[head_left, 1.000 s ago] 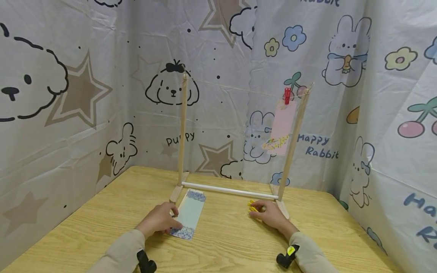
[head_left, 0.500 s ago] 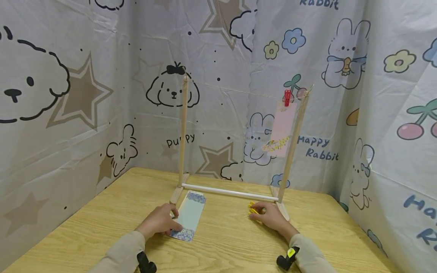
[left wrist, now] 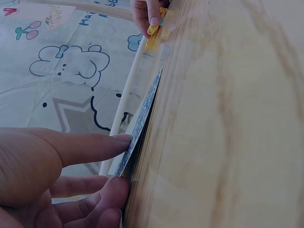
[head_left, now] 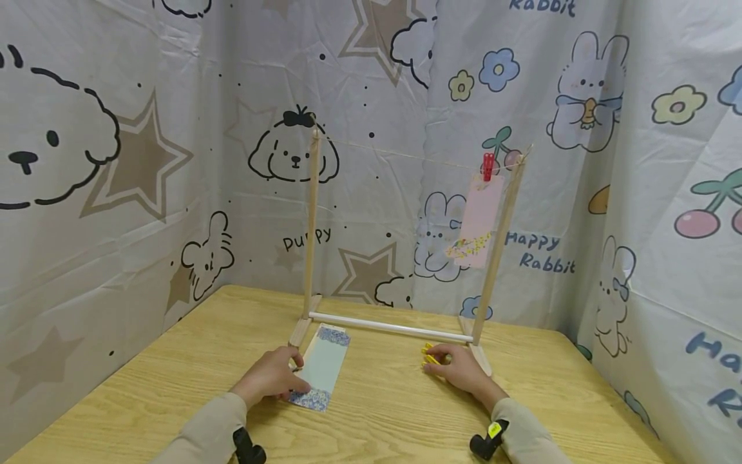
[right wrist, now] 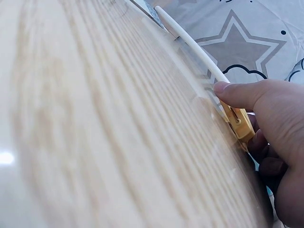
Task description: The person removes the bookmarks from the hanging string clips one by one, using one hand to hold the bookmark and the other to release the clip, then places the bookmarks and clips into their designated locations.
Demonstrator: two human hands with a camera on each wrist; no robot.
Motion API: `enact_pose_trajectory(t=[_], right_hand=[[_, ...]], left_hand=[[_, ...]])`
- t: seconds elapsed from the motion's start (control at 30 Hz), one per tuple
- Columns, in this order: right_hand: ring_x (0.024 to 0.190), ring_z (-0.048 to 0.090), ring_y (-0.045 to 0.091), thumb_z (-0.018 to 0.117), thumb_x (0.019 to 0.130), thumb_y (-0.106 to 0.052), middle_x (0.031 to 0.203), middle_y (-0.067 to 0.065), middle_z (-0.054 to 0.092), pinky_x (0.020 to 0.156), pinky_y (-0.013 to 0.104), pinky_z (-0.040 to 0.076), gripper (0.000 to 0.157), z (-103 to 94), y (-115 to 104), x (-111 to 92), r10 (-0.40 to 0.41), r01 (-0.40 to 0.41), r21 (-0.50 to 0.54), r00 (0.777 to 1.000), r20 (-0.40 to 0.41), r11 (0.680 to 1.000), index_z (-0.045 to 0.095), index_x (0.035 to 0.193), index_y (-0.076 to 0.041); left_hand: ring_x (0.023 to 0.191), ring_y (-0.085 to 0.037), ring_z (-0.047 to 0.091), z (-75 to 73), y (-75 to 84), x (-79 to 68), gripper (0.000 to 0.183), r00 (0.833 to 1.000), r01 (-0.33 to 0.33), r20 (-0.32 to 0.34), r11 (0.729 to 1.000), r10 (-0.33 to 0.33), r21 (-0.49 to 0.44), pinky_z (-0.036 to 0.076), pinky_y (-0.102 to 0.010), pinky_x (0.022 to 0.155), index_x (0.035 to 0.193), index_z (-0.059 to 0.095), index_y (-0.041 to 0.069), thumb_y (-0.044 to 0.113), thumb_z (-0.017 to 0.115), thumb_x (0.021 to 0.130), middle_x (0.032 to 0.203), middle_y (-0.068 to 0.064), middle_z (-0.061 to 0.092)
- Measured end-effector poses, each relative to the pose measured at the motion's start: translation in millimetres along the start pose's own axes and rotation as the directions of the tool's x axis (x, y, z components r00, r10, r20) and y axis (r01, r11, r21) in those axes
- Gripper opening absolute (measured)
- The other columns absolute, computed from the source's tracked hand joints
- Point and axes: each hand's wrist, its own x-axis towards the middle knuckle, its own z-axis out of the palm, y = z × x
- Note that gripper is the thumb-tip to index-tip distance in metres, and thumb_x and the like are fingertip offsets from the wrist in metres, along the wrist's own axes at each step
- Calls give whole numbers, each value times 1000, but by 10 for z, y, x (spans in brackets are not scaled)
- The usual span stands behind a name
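My left hand point(head_left: 271, 375) holds a pale green card point(head_left: 322, 365) with blue patterned ends by its left edge. In the left wrist view the thumb lies on top of the card point(left wrist: 137, 129) and fingers are under its edge; the card tilts slightly off the table. Over at the right, my right hand point(head_left: 461, 367) pinches a yellow clothespin point(right wrist: 241, 126) close to the tabletop, with the thumb on its near end. Part of the clothespin is hidden by the fingers.
Behind the hands stands a wooden frame point(head_left: 312, 225) with a white bottom rod point(head_left: 388, 327) and a string across the top. A red clothespin point(head_left: 488, 167) holds a pink card point(head_left: 481, 216) on the string near the right post. Printed curtains point(head_left: 371, 96) surround the table point(head_left: 382, 412).
The head view has tipped slightly, so the scene sits a little lower. Both hands, the card and the yellow clothespin stay in place.
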Motion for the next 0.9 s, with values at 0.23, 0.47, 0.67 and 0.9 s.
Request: enact_pose_trajectory(t=[0.23, 0.47, 0.67, 0.9], right_hand=[[91, 61, 16, 86, 86, -30, 95, -4, 69, 85, 41, 50, 36, -5, 1, 5, 2, -2, -16, 1000, 6, 1000, 78, 114, -7], [90, 61, 16, 86, 87, -30, 95, -3, 69, 83, 40, 50, 36, -9, -5, 4, -3, 3, -11, 1000, 7, 1000, 78, 113, -7], [91, 61, 16, 86, 87, -30, 96, -4, 69, 84, 42, 50, 36, -5, 3, -1, -4, 4, -12, 1000, 7, 1000, 78, 114, -7], [90, 61, 16, 87, 86, -29, 93, -5, 68, 84, 41, 50, 36, 0, 2, 3, -7, 7, -10, 1000, 3, 1000, 78, 113, -7]], left_hand=[[50, -16, 53, -4, 9, 0, 39, 1000, 8, 3, 1000, -8, 5, 41, -28, 49, 108, 64, 4, 13, 90, 81, 71, -8, 60], [50, -16, 54, -17, 32, -20, 39, 1000, 10, 6, 1000, -10, 1, 41, -28, 49, 108, 64, 4, 13, 90, 81, 71, -8, 60], [51, -16, 54, -8, 20, -11, 39, 1000, 4, 0, 1000, -4, 5, 42, -28, 49, 107, 64, 4, 13, 91, 81, 72, -8, 60], [50, -16, 54, -13, 17, -11, 39, 1000, 7, -2, 1000, -7, 13, 41, -28, 49, 107, 64, 4, 14, 91, 81, 72, -8, 60]])
